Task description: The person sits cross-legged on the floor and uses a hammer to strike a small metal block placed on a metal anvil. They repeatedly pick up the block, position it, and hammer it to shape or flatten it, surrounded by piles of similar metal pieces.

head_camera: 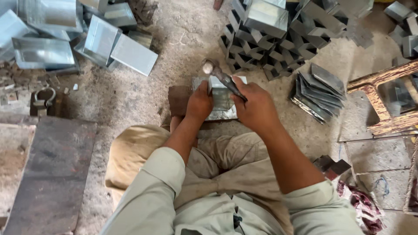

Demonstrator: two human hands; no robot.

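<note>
**Sheet metal under the hammer on a workshop floor**

Grey, shiny sheet metal is everywhere in this head view. At the centre a small folded box of thin galvanised sheet metal [221,98] sits on a dark rusty steel block [179,99] lying on the dusty concrete floor [130,93], just in front of the seated person's knees. The left hand [199,104] is clenched on the near left edge of the box, pressing it against the block. The right hand [257,106] is wrapped tight around the dark handle of a worn round-headed steel hammer [220,75], whose head hangs just above the far left corner of the box.

Beyond the box, a heap of finished open-ended metal boxes [270,39] is stacked in rows. To its right, near the right hand, leans a fanned pile of flat cut metal sheets [320,89]. Larger rectangular metal trays [104,41] lie at the upper left. A long rusty steel plate [52,174] lies at the left, and a worn wooden stool frame [383,100] stands at the right edge.
</note>
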